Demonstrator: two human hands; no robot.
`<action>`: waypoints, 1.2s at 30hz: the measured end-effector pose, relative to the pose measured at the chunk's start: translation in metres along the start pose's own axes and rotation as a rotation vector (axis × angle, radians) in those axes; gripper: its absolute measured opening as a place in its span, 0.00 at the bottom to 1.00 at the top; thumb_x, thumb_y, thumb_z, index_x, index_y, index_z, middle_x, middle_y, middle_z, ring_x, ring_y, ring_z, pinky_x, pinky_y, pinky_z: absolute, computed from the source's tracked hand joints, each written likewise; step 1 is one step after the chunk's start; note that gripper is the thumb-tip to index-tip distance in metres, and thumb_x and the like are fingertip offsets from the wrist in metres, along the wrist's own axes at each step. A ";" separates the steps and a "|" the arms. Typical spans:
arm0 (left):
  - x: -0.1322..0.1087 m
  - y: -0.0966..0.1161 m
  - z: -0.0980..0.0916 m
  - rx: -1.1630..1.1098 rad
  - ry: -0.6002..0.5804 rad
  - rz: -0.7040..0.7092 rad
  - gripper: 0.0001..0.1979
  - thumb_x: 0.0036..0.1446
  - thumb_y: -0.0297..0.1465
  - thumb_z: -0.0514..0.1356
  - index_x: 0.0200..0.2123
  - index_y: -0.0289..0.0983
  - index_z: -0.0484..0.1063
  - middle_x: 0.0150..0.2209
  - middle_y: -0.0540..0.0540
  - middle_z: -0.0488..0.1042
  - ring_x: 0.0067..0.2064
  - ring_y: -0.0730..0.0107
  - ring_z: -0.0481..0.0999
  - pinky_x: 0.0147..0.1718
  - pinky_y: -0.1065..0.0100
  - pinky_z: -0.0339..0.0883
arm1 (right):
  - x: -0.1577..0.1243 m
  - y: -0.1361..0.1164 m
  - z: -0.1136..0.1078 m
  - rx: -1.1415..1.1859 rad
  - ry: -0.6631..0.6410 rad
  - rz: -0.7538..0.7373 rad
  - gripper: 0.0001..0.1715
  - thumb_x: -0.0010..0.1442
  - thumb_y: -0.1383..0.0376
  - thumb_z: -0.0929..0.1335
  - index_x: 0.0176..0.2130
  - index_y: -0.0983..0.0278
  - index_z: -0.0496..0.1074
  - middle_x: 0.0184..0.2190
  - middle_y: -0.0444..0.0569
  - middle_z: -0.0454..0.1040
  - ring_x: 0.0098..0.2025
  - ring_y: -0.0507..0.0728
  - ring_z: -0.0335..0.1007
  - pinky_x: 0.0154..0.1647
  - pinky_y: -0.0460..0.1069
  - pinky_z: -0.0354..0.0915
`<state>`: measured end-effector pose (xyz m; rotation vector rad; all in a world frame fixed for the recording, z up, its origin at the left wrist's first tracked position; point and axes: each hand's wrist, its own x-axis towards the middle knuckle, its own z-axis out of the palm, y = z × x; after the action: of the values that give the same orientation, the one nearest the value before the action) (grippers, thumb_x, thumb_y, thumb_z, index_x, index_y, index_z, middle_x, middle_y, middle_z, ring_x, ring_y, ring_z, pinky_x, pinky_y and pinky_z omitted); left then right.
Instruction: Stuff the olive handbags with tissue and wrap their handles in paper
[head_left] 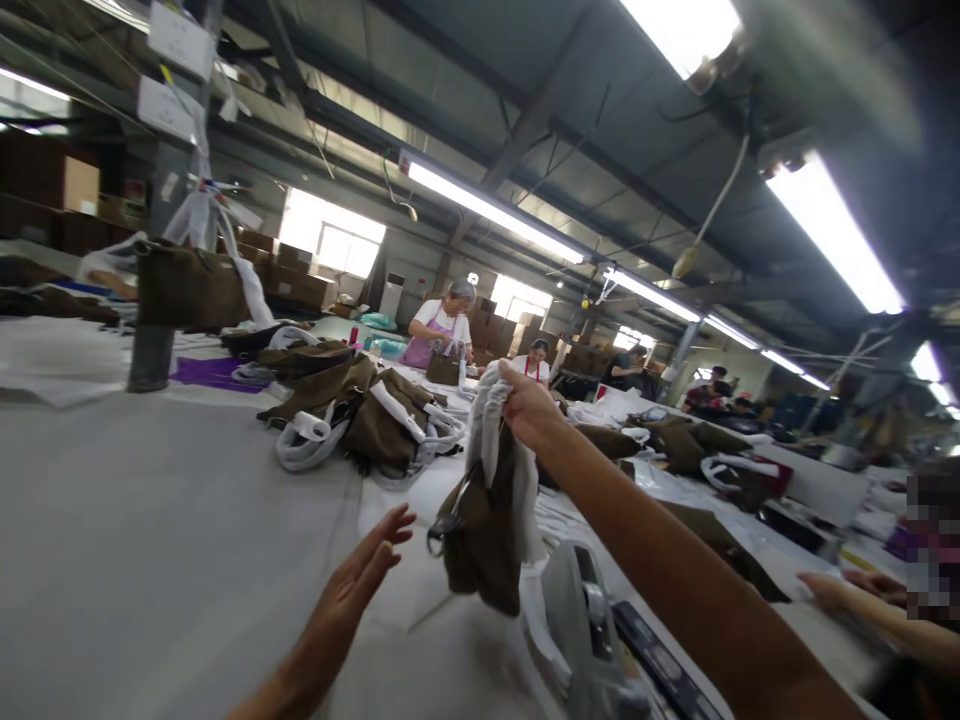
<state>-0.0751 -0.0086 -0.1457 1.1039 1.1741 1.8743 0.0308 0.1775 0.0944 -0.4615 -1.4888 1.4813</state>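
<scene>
My right hand [531, 408] is closed round the white-wrapped handles of a brown handbag [484, 535], which hangs above the white tabletop. A metal ring shows on the bag's left side. My left hand [356, 575] is held out to the left of the bag, its fingers stretched and apart, touching nothing. Below the bag, to its right, stands a grey tape dispenser-like device [574, 610], partly behind my right forearm.
More brown bags with white-wrapped handles [386, 425] lie heaped across the table [187, 520]. Another brown bag [191, 288] hangs by a metal post [150, 355] at left. A co-worker's arms [862, 605] reach in at right. Other people work farther back.
</scene>
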 end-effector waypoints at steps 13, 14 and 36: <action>-0.053 0.117 0.041 0.334 -0.635 -0.272 0.31 0.64 0.50 0.62 0.65 0.43 0.70 0.64 0.47 0.72 0.65 0.49 0.68 0.68 0.56 0.56 | -0.231 -0.009 -0.011 0.367 -0.128 0.108 0.17 0.61 0.60 0.74 0.48 0.62 0.74 0.49 0.48 0.76 0.51 0.57 0.74 0.57 0.51 0.69; -0.055 0.119 0.042 0.348 -0.645 -0.287 0.31 0.64 0.50 0.62 0.65 0.44 0.69 0.65 0.48 0.70 0.67 0.49 0.66 0.68 0.56 0.55 | -0.237 -0.007 -0.021 0.325 -0.143 0.073 0.18 0.64 0.58 0.73 0.51 0.61 0.73 0.52 0.49 0.76 0.54 0.58 0.73 0.58 0.52 0.69; -0.048 0.127 0.058 1.196 -0.445 0.050 0.17 0.59 0.42 0.60 0.44 0.40 0.82 0.39 0.46 0.84 0.39 0.57 0.83 0.38 0.67 0.70 | -0.260 0.071 -0.099 -1.327 -0.385 -1.041 0.05 0.69 0.67 0.67 0.38 0.62 0.73 0.34 0.46 0.76 0.40 0.58 0.73 0.54 0.59 0.68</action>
<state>-0.0138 -0.0768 -0.0295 2.0080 2.0096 0.7211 0.2103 0.0373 -0.0803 -0.0477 -2.3473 -0.3802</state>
